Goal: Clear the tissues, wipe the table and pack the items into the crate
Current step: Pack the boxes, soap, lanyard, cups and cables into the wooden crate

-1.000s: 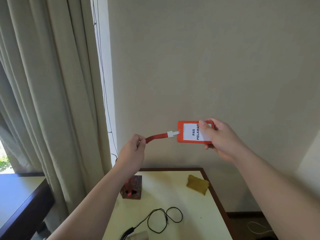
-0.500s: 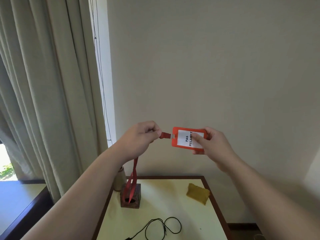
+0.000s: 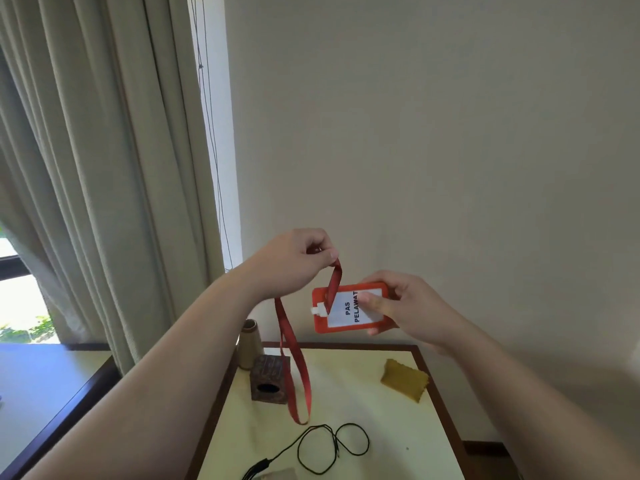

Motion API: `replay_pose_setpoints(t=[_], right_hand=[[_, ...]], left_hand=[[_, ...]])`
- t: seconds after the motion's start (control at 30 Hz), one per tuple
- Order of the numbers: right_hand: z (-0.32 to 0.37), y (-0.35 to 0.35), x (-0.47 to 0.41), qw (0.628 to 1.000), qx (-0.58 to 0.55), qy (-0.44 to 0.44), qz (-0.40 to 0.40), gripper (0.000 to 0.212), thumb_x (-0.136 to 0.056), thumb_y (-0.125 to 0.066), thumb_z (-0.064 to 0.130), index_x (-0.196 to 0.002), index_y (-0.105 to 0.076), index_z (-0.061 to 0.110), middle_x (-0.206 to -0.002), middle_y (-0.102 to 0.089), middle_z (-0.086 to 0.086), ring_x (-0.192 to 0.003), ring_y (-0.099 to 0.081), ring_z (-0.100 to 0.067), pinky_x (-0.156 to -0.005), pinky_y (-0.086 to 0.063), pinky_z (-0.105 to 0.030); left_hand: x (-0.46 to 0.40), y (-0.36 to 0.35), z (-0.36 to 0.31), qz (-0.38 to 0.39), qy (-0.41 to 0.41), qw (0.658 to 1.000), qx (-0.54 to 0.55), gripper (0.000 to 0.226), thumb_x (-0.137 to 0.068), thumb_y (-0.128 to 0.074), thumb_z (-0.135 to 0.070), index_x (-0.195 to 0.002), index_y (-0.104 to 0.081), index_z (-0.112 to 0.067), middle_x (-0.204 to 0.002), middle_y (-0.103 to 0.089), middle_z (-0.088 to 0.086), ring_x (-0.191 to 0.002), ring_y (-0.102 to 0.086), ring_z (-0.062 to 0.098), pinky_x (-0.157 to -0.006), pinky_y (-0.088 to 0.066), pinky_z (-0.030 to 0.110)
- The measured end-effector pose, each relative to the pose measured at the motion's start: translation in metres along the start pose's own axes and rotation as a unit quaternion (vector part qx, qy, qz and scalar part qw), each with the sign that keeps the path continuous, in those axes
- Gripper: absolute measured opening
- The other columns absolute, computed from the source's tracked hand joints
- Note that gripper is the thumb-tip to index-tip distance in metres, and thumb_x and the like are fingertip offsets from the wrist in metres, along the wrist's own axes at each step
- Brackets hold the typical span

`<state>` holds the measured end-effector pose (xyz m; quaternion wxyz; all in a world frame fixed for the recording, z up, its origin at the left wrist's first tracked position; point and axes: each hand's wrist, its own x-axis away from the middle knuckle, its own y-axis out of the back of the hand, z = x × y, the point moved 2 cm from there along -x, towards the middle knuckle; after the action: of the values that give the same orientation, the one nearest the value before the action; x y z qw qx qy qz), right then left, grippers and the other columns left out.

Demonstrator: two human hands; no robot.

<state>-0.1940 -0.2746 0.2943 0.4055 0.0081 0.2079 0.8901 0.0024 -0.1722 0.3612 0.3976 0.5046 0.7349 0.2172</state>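
I hold a red badge holder (image 3: 349,322) with a white card reading "PAS PELAWAT" in my right hand (image 3: 398,306), thumb on its face, above the far edge of the table (image 3: 346,434). My left hand (image 3: 294,261) pinches the red lanyard (image 3: 292,358) just above the badge; the strap folds down across the card's left end. The rest of the lanyard hangs as a long loop reaching almost to the tabletop. A yellow cloth (image 3: 403,379) lies at the table's far right. No crate or tissues are in view.
A carved dark wooden box (image 3: 270,382) with a round hole stands at the table's far left, a tan cylinder (image 3: 250,344) behind it. A black cable (image 3: 325,448) coils near the front. Curtains (image 3: 97,168) hang at the left, above a dark-edged surface (image 3: 52,393).
My left hand has risen and moved right, bending the lanyard over the badge. The badge has dropped lower in my right hand, and the hanging loop has swung right, clear of the wooden box.
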Motion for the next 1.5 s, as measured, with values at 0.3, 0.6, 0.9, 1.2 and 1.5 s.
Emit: replay_pose_setpoints(t=[0.3,0.6,0.9,1.2,1.5], right_hand=[[0.012,-0.001,0.014,0.986,-0.147,0.021,0.076,0.026,-0.09,-0.073,0.026,-0.111,-0.074,0.01,-0.106,-0.076,-0.017,-0.101,-0.075,-0.03,-0.069,-0.063,-0.037],[0.019,-0.007,0.016,0.975,-0.217,0.004,0.047,0.024,-0.088,-0.073,0.022,-0.106,-0.072,0.008,-0.101,-0.076,-0.02,-0.094,-0.075,-0.031,-0.058,-0.061,-0.032],[0.031,-0.014,0.02,0.965,-0.246,-0.02,0.09,0.011,-0.085,-0.072,0.017,-0.094,-0.078,0.013,-0.098,-0.074,-0.023,-0.09,-0.073,-0.034,-0.05,-0.061,-0.03],[0.033,-0.019,0.012,0.97,-0.237,0.024,0.05,0.022,-0.084,-0.073,0.019,-0.103,-0.073,0.009,-0.098,-0.076,-0.018,-0.087,-0.074,-0.026,-0.052,-0.06,-0.029],[0.028,-0.016,-0.005,0.985,-0.169,0.019,-0.043,0.015,-0.097,-0.071,0.022,-0.11,-0.074,0.014,-0.105,-0.076,-0.016,-0.088,-0.076,-0.024,-0.06,-0.061,-0.032]], left_hand=[[-0.001,-0.018,0.029,0.122,0.084,0.968,0.204,0.022,-0.102,-0.059,-0.017,-0.081,-0.065,-0.019,-0.06,-0.046,-0.007,-0.052,-0.032,0.009,-0.052,-0.027,0.025],[0.024,-0.051,0.053,0.145,0.092,0.832,0.527,0.012,-0.091,-0.068,-0.027,-0.087,-0.06,-0.02,-0.09,-0.046,0.015,-0.046,-0.024,0.009,-0.043,-0.016,0.019],[0.027,-0.047,0.061,0.109,0.107,0.82,0.552,0.021,-0.087,-0.082,-0.03,-0.093,-0.073,-0.011,-0.11,-0.063,0.027,-0.102,-0.063,0.04,-0.095,-0.054,0.054],[0.048,-0.084,0.065,0.193,0.252,0.807,0.499,0.024,-0.095,-0.057,-0.025,-0.084,-0.071,-0.009,-0.059,-0.032,0.0,-0.046,-0.035,0.013,-0.059,-0.039,0.03],[0.071,-0.107,0.053,-0.052,0.157,0.843,0.511,0.055,-0.108,-0.032,-0.061,-0.134,-0.063,-0.024,-0.127,-0.074,0.001,-0.123,-0.067,0.016,-0.112,-0.045,0.044]])
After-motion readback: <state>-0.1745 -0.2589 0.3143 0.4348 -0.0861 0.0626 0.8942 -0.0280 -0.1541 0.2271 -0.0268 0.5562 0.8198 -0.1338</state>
